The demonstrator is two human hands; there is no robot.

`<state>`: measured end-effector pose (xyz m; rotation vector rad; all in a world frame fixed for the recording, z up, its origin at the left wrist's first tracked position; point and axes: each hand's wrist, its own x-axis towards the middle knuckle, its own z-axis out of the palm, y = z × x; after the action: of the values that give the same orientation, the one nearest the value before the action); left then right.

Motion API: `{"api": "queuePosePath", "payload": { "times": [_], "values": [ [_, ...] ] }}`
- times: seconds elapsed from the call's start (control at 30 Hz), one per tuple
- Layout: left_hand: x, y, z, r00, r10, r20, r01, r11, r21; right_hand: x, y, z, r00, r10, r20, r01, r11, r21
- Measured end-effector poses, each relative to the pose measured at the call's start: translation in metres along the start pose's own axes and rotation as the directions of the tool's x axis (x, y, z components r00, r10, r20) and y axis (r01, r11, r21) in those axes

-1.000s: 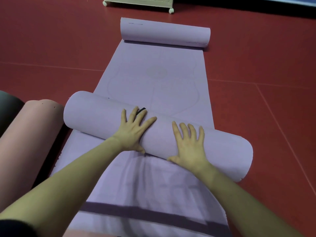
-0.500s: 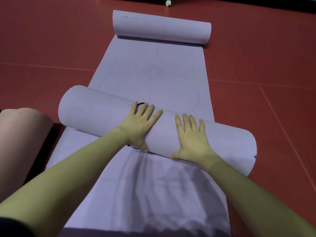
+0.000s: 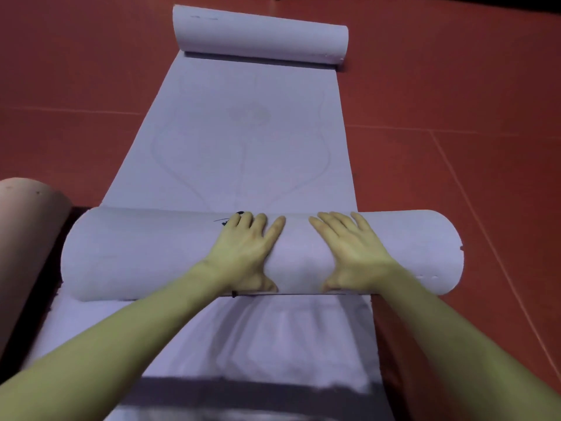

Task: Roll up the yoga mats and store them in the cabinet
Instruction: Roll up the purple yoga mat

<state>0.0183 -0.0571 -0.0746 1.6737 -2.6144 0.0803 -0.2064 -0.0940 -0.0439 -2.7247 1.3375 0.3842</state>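
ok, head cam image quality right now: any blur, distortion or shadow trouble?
Head view: wide-angle bend curves the floor seams; both forearms and the near mat edge are smeared, while the left hand, right hand and the roll stay fairly sharp; soft arm shadows on the mat, no glare.

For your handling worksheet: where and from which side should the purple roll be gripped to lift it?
Probably the roll's middle, from the near side, palms over the top and thumbs underneath, where both the left hand and the right hand now press. It is a long cylinder lying crosswise, so a central two-handed grip should balance it.
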Motion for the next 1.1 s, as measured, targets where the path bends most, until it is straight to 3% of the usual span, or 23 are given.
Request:
{"api": "queuePosePath", "payload": {
  "times": [0.13, 0.33, 0.43, 0.5, 0.57, 0.8, 1.1],
  "values": [
    [-0.021, 0.035, 0.003, 0.999, -0.033, 0.038, 0.033, 0.999, -0.005, -0.031, 0.001, 0.001, 0.995, -0.041, 0.09, 0.041, 0.999, -0.003],
    [-0.04, 0.046, 0.005, 0.997, -0.065, 0.047, 0.062, 0.996, 0.067, -0.052, -0.015, 0.017, 0.992, 0.025, 0.122, -0.015, 0.997, -0.077],
    [-0.047, 0.038, -0.01, 0.971, -0.152, 0.183, 0.138, 0.986, 0.091, -0.05, -0.031, 0.022, 0.991, 0.058, 0.117, -0.041, 0.989, -0.141],
    [-0.05, 0.031, -0.01, 0.918, -0.229, 0.323, 0.212, 0.973, 0.088, -0.045, -0.039, 0.027, 0.991, 0.092, 0.101, -0.074, 0.982, -0.173],
    [-0.048, 0.029, -0.012, 0.899, -0.221, 0.377, 0.197, 0.975, 0.101, -0.04, -0.04, 0.029, 0.991, 0.105, 0.089, -0.088, 0.98, -0.177],
    [-0.038, 0.018, -0.008, 0.942, -0.139, 0.306, 0.122, 0.99, 0.074, -0.027, -0.035, 0.024, 0.991, 0.113, 0.07, -0.107, 0.991, -0.083],
    [-0.053, 0.028, -0.028, 0.967, -0.125, 0.223, 0.111, 0.991, 0.073, -0.046, -0.05, 0.007, 0.987, 0.161, 0.007, -0.16, 0.981, -0.108]
  ]
}}
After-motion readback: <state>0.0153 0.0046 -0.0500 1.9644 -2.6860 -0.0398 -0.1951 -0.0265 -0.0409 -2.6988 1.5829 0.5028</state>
